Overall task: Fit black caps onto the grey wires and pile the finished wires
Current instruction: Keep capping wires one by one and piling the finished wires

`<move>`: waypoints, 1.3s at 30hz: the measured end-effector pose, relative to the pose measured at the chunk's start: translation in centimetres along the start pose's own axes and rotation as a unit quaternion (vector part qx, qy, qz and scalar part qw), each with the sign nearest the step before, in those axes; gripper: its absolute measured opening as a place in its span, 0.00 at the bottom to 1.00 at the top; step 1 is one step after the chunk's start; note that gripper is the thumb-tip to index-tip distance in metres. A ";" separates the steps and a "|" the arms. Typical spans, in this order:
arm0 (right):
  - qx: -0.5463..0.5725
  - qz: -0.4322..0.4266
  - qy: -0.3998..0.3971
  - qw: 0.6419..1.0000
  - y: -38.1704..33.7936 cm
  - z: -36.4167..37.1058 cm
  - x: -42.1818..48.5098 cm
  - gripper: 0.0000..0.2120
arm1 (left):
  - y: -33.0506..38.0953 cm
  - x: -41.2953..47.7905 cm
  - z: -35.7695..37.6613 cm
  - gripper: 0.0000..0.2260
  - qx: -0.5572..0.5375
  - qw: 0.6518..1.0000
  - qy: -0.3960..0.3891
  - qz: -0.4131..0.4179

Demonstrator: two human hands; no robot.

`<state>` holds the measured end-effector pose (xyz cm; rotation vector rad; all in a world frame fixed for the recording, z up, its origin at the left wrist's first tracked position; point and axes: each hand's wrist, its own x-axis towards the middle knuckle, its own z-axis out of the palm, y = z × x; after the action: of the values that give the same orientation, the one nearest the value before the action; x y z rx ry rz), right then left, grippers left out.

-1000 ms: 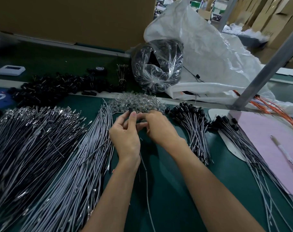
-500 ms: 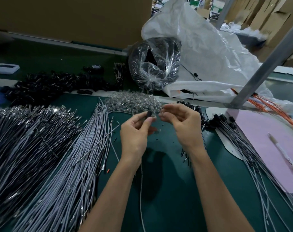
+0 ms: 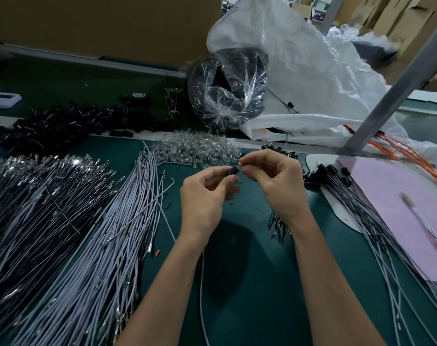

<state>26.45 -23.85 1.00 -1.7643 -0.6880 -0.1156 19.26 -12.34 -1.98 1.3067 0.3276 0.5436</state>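
My left hand [image 3: 205, 193] pinches a black cap [image 3: 232, 171] between thumb and fingers, above the green table. A grey wire [image 3: 202, 290] hangs from that hand down past my left wrist. My right hand [image 3: 275, 181] pinches a small clear piece [image 3: 241, 165] right at the cap's end. Bare grey wires [image 3: 107, 245] lie in a long pile to the left. Capped wires [image 3: 377, 221] are piled to the right, and another bunch [image 3: 277, 226] lies under my right wrist. Loose black caps [image 3: 70, 126] are heaped at the back left.
A heap of small clear pieces [image 3: 195, 151] lies just beyond my hands. Dark wires with metal ends [image 3: 30, 196] fill the far left. A clear bag of black parts [image 3: 227, 88], a white sack [image 3: 307, 78], a pink sheet [image 3: 397, 208] with a pen [image 3: 424, 223] and a metal post [image 3: 397, 81] stand around.
Both hands lifted from the clear heap and drew toward me. My right hand has come back close to the left, meeting it at the black cap.
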 end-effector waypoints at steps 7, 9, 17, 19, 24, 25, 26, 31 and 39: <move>-0.013 0.004 -0.026 1.000 0.0 -0.4 -0.1 0.13 | -0.3 0.0 -0.1 0.08 0.021 0.999 -0.010 0.031; -0.028 0.007 -0.030 0.999 0.0 -0.5 -0.2 0.15 | -0.4 0.0 0.0 0.09 0.042 0.998 -0.013 0.053; 0.022 0.039 -0.027 0.999 0.4 -0.6 -0.2 0.15 | -0.9 0.1 0.1 0.10 0.047 0.996 -0.023 0.067; 0.040 0.068 -0.012 0.997 0.6 -0.6 -0.2 0.13 | -1.0 0.1 0.3 0.09 0.050 0.996 -0.023 0.071; 0.082 0.088 -0.035 0.992 0.7 -0.8 -0.4 0.08 | -1.3 0.2 0.3 0.07 0.062 0.995 -0.012 0.081; 0.088 0.092 -0.046 0.991 0.7 -0.8 -0.4 0.08 | -1.4 0.2 0.2 0.06 0.066 0.994 -0.009 0.083; 0.094 0.097 -0.053 0.989 0.7 -0.7 -0.4 0.08 | -1.4 0.2 0.2 0.06 0.071 0.994 -0.007 0.085; 0.086 0.102 -0.054 0.990 0.9 -0.7 -0.5 0.05 | -1.3 0.1 0.2 0.08 0.074 0.994 -0.013 0.082; 0.053 0.087 -0.064 0.993 1.2 -0.7 -0.4 0.06 | -1.8 -0.4 0.3 0.08 0.189 0.962 0.007 0.197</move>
<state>26.90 -24.87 0.03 -1.7321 -0.6163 0.1508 19.41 -13.10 -3.67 1.7568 0.1858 0.8543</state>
